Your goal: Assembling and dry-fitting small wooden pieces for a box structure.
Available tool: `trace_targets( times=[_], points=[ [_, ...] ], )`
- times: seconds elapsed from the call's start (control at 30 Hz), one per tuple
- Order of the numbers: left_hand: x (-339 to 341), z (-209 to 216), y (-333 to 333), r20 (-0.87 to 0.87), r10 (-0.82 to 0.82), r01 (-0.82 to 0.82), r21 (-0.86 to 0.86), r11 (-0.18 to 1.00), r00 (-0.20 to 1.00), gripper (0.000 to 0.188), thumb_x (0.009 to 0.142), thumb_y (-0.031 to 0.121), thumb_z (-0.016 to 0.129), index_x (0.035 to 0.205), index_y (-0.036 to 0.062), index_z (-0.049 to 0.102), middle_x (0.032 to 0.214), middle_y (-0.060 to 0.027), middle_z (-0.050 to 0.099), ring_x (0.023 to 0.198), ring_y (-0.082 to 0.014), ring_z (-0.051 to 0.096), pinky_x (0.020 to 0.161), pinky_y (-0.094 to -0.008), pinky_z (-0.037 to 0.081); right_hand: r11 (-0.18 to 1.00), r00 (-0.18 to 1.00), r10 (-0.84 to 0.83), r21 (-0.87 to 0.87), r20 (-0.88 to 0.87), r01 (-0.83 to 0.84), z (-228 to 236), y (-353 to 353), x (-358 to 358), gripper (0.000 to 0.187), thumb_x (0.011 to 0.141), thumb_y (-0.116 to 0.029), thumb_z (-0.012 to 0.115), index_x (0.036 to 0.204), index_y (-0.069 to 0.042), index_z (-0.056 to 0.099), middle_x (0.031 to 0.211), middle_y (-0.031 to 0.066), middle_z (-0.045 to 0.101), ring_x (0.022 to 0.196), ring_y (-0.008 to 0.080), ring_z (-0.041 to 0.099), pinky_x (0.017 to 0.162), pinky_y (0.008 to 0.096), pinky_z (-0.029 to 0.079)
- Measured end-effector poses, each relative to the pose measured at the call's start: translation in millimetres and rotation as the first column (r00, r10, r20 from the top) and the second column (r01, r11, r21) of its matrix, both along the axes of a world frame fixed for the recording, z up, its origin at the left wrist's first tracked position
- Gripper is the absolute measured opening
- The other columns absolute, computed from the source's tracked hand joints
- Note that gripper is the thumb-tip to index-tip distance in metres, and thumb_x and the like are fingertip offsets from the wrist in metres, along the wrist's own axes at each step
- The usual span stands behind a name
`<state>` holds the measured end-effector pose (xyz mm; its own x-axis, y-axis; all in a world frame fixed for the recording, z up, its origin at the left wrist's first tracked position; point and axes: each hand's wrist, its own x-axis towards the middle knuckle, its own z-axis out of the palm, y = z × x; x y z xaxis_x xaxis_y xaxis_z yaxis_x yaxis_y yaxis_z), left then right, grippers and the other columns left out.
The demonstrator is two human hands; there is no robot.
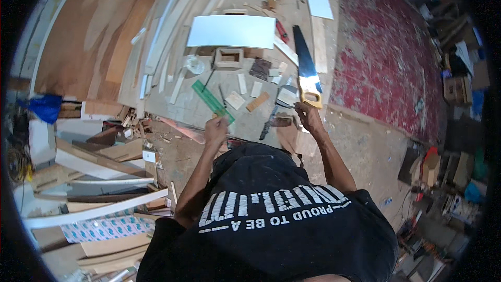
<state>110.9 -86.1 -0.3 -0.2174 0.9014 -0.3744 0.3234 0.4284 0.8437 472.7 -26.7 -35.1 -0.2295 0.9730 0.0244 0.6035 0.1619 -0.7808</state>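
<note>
My left hand [216, 130] is closed at the near end of a green ruler [209, 99], which slants across the worktable. Just below the yellow handle of a hand saw [307, 68] is my right hand [310, 116]. Its fingers are drawn together, and what they hold, if anything, is too small to make out. Between the hands lie a pale wood piece [235, 100], a tan wood strip [258, 102] and a dark drill-bit-like tool [269, 122]. A small open wooden box frame [228, 58] stands farther back, by a long white panel [231, 31].
A clear round container [194, 64] sits left of the box frame. Long boards [175, 26] line the table's left side. A worn red surface [383, 57] spreads to the right. Wood offcuts [99, 156] are piled at lower left, and assorted clutter [459, 177] fills the right edge.
</note>
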Motion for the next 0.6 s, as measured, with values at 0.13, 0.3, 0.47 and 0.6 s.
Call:
trace_targets(
  times=[0.13, 0.3, 0.47, 0.6],
  points=[
    [14, 8, 27, 0.271, -0.018, 0.004, 0.055, 0.998, 0.963, 0.029, 0.094, 0.018, 0.063, 0.116, -0.0007, 0.061, 0.09, -0.0087, 0.066, 0.072, -0.0149, 0.063, 0.067, -0.0278, 0.053, 0.999, 0.991, 0.032, 0.003, -0.126, -0.032, 55, 20, -96, 0.02, 0.089, -0.008, 0.064, 0.108, -0.001, 0.067, 0.093, 0.0181, 0.07, 0.081, 0.0289, 0.068, 0.069, 0.0383, 0.053],
    [0, 45, 57, 0.699, 0.143, -0.217, 0.018, 0.976, 0.7, 0.037, 0.097, 0.019, 0.061, 0.129, 0.0029, 0.054, 0.107, -0.0093, 0.064, 0.09, -0.0186, 0.066, 0.076, -0.0324, 0.057, 0.977, 0.979, 0.194, 0.098, -0.058, -0.188, 87, 42, -211, 0.013, 0.088, -0.012, 0.061, 0.094, -0.001, 0.061, 0.087, 0.0216, 0.064, 0.082, 0.0421, 0.063, 0.072, 0.0474, 0.051],
    [-64, 19, 74, 0.823, 0.338, -0.362, -0.174, 0.916, 0.458, 0.036, 0.092, 0.007, 0.062, 0.128, 0.0053, 0.056, 0.104, -0.0086, 0.065, 0.094, -0.0223, 0.066, 0.081, -0.0388, 0.056, 0.96, 0.96, 0.27, 0.099, -0.071, -0.262, 89, 63, -280, 0.015, 0.088, -0.012, 0.063, 0.093, 0.002, 0.061, 0.088, 0.0216, 0.064, 0.08, 0.0417, 0.064, 0.071, 0.046, 0.052],
    [-113, 10, 82, 0.858, 0.354, -0.396, -0.198, 0.897, 0.372, 0.04, 0.091, 0.006, 0.062, 0.13, 0.0055, 0.054, 0.108, -0.0104, 0.064, 0.095, -0.0243, 0.065, 0.082, -0.0388, 0.055, 0.946, 0.931, 0.321, 0.103, -0.172, -0.307, 83, 95, -313, 0.023, 0.087, -0.016, 0.067, 0.099, 0.003, 0.062, 0.083, 0.0208, 0.065, 0.072, 0.0349, 0.066, 0.066, 0.0419, 0.052]
  ],
)
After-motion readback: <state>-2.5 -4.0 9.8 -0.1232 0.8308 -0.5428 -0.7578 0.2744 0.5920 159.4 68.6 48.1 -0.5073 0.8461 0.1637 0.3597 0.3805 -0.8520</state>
